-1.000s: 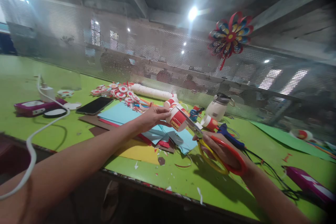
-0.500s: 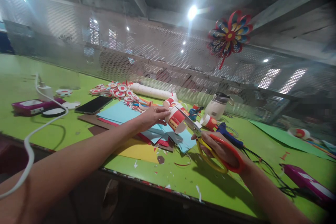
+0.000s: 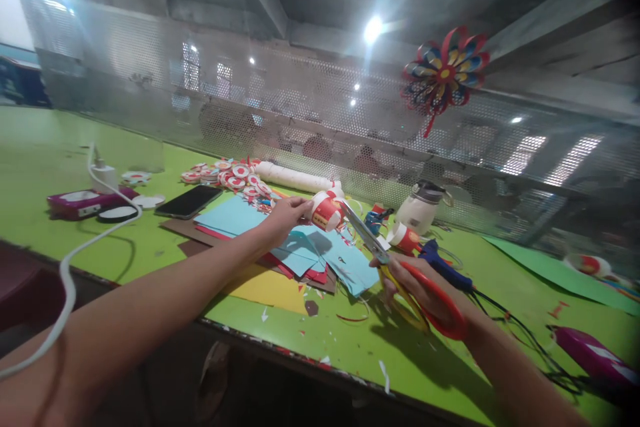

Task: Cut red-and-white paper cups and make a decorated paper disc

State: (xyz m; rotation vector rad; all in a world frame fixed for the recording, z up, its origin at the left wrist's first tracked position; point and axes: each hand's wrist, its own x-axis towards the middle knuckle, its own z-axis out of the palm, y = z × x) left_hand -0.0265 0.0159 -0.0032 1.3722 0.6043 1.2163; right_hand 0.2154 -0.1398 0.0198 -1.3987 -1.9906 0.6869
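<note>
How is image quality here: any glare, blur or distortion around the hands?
Head view: the ceiling lamp flares in streaks; edges bend and darken like a wide lens; the right hand and scissors are slightly smeared; the left hand with its paper piece stays legible.

The scissors (image 3: pixel 405 280) have red and yellow handles and grey blades. The paper piece (image 3: pixel 326 211) is red and white with a small yellow mark. Light-blue sheets (image 3: pixel 280 233) lie over red, brown and yellow ones on the bright green tabletop (image 3: pixel 45 147); the pinwheel (image 3: pixel 444 73) is red, blue and yellow.
</note>
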